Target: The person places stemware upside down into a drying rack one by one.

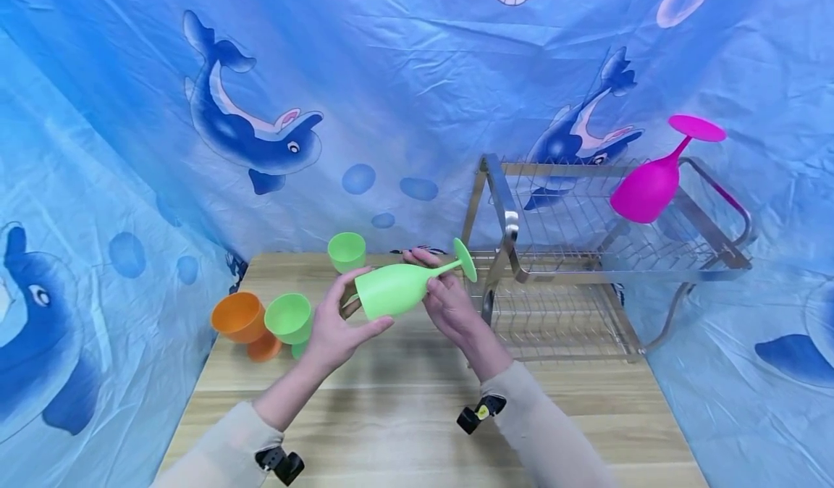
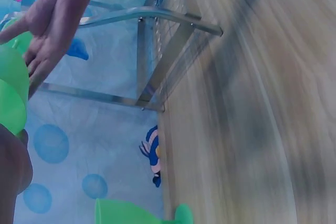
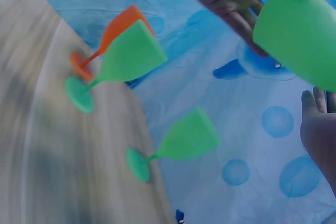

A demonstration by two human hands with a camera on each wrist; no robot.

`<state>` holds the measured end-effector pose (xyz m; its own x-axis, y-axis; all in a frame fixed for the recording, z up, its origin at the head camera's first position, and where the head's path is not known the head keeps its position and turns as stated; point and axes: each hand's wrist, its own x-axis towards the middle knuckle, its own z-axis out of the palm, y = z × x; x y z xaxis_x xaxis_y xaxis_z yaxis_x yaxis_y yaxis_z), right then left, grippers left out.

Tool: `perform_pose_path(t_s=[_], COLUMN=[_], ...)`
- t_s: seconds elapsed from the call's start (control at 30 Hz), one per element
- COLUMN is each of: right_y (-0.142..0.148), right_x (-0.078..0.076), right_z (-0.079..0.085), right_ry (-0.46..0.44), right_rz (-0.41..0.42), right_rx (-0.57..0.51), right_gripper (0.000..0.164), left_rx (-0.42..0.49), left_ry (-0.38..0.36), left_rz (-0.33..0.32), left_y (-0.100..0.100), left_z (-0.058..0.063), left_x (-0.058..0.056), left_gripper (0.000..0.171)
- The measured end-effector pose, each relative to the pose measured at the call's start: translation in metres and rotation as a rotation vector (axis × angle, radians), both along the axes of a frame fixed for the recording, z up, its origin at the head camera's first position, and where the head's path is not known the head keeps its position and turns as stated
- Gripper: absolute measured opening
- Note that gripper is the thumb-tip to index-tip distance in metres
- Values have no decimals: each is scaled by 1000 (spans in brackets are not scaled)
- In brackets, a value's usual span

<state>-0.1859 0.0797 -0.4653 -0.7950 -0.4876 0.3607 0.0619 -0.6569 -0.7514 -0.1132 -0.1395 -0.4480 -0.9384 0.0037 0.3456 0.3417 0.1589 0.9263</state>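
Note:
A light-green goblet is held tilted on its side above the table, its mouth toward the left and its foot up to the right. My left hand grips it at the rim end, thumb along the lower side and fingers partly hidden behind. At the narrow end of the bowl, by the stem, my right hand pinches it between thumb and fingers. In the right wrist view, the left thumb lies on the bowl. Two more green goblets and an orange goblet stand upright on the left.
A two-tier metal dish rack stands on the right of the wooden table. On its upper tier, a magenta goblet leans upside down with its foot up. A blue dolphin-print sheet hangs behind and at both sides.

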Motion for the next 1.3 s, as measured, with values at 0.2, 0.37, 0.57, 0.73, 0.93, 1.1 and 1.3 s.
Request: perform_pose_path(t_s=[0.2,0.37,0.57,0.73,0.93,1.1,1.3], right_y=[-1,2,10,16,28,41,62], right_x=[-1,1,6,11,18,26,36], right_z=[6,11,22,28,39,51,76], right_ry=[85,160,263,254,268,269,319], right_rz=[-21,-42,-89,-123,-155,-146,-134], right_rx=[46,101,167,243,317,345,342], right_gripper=[51,50,42,40,42,38,38], left_rx=[17,55,93,102,81,105,174], left_ry=[-42,-89,-84,-62,-7,56,144], left_rz=[-25,-70,-107,-151,-218,-285,-323], left_y=[5,11,17,18,19,19,23], left_z=[-1,3,5,5,9,15,34], left_x=[0,2,4,6,7,3,-11], left_gripper=[83,84,85,86,87,86,95])
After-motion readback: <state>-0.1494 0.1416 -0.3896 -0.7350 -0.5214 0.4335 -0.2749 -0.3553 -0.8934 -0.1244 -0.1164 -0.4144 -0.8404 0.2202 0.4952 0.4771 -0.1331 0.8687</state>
